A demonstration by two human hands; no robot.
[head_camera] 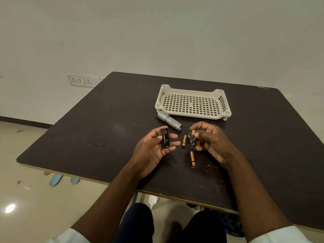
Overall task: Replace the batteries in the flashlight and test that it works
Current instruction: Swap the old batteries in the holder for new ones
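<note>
On the dark table (87, 137), one loose battery (192, 158) lay nearest, another (184, 140) between the hands. The left hand (154, 148) gripped a black battery holder (165, 138). The right hand (208, 139) pinched a battery (193, 139); a small metal part there was unclear. Farther, the flashlight body (169, 120) lay touching the cream tray (192, 116).

The dark table (87, 137) bears a cream tray (192, 116), a silver flashlight body (169, 120) and two loose batteries (192, 158).
</note>
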